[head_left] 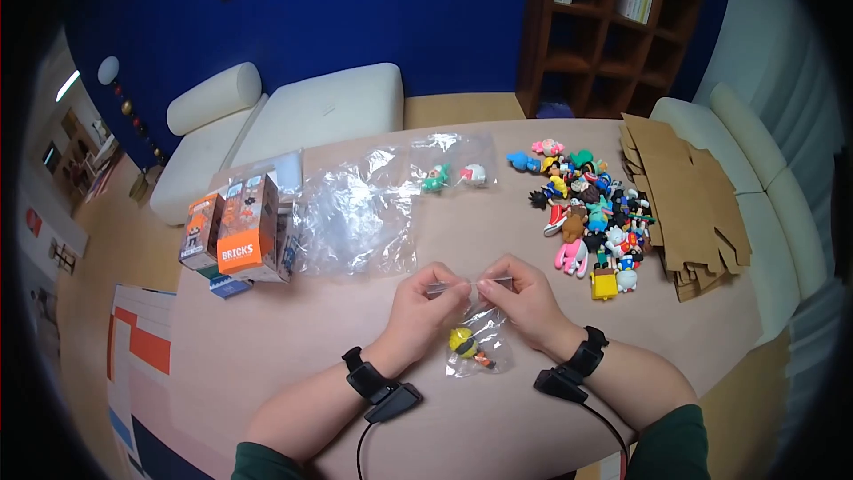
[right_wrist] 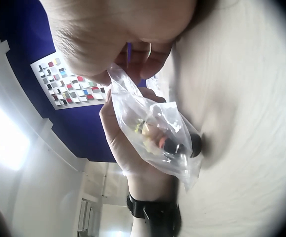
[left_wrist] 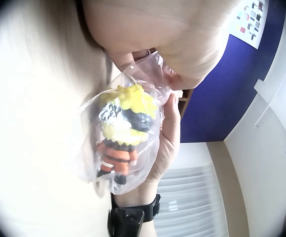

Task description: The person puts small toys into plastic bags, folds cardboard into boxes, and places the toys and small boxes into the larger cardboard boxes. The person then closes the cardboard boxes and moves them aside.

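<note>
A clear plastic bag [head_left: 489,357] hangs between both hands near the table's front edge, its top edge pinched by the left hand [head_left: 428,307] and the right hand [head_left: 524,302]. Inside it lies a figure [head_left: 463,342] with yellow hair. In the left wrist view the figure [left_wrist: 118,155] shows an orange and black outfit, and the right hand [left_wrist: 167,140] is behind the bag. From the right wrist view, the bag [right_wrist: 155,128] blurs the figure, with the left hand [right_wrist: 121,140] beyond it.
Orange-topped boxes [head_left: 246,251] stand at the left beside flat clear bags [head_left: 355,222]. Bagged green [head_left: 435,180] and white-and-red [head_left: 473,175] figures lie at the back. A pile of loose figures [head_left: 597,213] and folded cardboard [head_left: 684,200] occupy the right.
</note>
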`<action>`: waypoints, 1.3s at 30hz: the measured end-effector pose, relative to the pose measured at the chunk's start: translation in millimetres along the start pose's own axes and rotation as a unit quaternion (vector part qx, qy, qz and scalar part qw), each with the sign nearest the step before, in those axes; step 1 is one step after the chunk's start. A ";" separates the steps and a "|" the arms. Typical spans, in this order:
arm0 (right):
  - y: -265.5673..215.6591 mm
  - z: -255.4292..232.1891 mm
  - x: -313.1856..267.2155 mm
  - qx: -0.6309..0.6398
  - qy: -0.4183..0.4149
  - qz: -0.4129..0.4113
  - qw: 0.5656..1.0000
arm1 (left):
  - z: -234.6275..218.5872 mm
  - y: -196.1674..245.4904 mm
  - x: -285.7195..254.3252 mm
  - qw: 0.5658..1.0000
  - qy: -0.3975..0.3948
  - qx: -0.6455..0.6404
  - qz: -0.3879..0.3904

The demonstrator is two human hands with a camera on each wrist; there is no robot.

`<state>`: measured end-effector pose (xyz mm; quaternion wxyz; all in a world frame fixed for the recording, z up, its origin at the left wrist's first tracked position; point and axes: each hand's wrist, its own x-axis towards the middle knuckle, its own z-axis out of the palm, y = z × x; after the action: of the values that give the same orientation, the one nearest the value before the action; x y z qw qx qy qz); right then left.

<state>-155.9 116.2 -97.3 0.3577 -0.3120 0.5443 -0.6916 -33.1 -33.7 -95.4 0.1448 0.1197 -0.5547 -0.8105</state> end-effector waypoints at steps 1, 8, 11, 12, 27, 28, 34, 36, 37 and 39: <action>-1.2 1.6 -0.4 0.002 0.010 0.008 1.000 | 1.1 -0.4 -0.1 1.000 -0.002 0.003 0.005; 3.9 -2.3 1.7 0.060 0.054 0.005 0.997 | -0.3 -3.4 2.4 1.000 0.011 0.007 -0.005; 3.7 -1.0 0.7 0.085 0.077 -0.040 0.993 | 2.8 -2.5 3.9 0.998 0.023 -0.045 -0.030; 2.2 -0.3 0.4 0.092 0.079 -0.040 0.992 | 1.2 -3.0 3.8 0.998 0.030 -0.034 -0.036; 5.3 -2.3 -0.3 0.059 0.019 -0.044 0.997 | 1.3 -4.2 1.1 0.999 0.007 0.037 0.005; 6.5 -2.6 -0.9 0.049 0.007 -0.064 0.997 | 1.3 -4.5 0.9 1.000 0.009 0.015 0.001; 1.2 0.6 0.4 0.081 0.072 -0.033 0.994 | 2.2 -3.4 0.0 0.999 0.042 0.000 0.005; 1.7 -1.1 0.4 0.085 0.072 -0.031 0.993 | -0.4 -6.6 0.4 0.999 0.040 0.013 0.012; 2.5 -2.2 0.8 0.088 0.075 -0.027 0.993 | -1.2 -7.4 0.8 0.999 0.036 0.025 0.017; 6.4 -3.6 1.5 0.075 0.070 -0.043 0.994 | -0.1 -6.5 0.9 0.999 0.043 0.022 0.009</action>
<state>-158.7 115.8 -104.2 0.3109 -0.2580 0.5009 -0.7654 -34.6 -31.9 -101.6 0.1734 0.1529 -0.5671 -0.7905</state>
